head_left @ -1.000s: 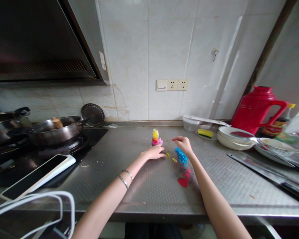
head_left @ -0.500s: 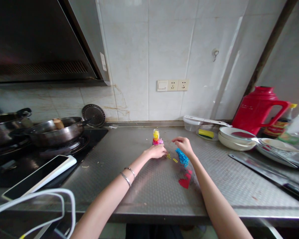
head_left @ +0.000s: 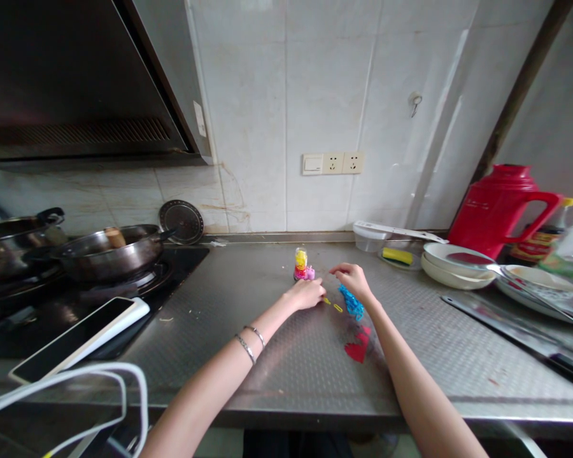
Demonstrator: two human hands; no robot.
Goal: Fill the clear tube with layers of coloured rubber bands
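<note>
My left hand (head_left: 308, 294) rests low over the steel counter (head_left: 267, 356), its fingers drawn together beside the yellow paper clips (head_left: 338, 308). Whatever its fingertips hold is hidden. My right hand (head_left: 354, 281) hovers just behind a bundle of blue strips (head_left: 351, 303); its thumb and fingers are pinched together, too small to show what is between them. Behind my left hand stands a small clear jar (head_left: 300, 262) with yellow and red contents. A small pink thing (head_left: 309, 273) touches the jar's side. Nearer the front edge lies a red heart-shaped piece (head_left: 358, 346).
To the left are pans (head_left: 109, 254) on the stove and a phone (head_left: 76, 337) beside white cables (head_left: 141, 381). On the right stand stacked bowls (head_left: 453, 273), a red thermos (head_left: 491, 210), a yellow sponge (head_left: 397, 256) and a long knife (head_left: 501, 337).
My left hand has shifted slightly right and now covers some of the yellow paper clips that showed before. My right hand has stayed nearly still. The view has moved slightly.
</note>
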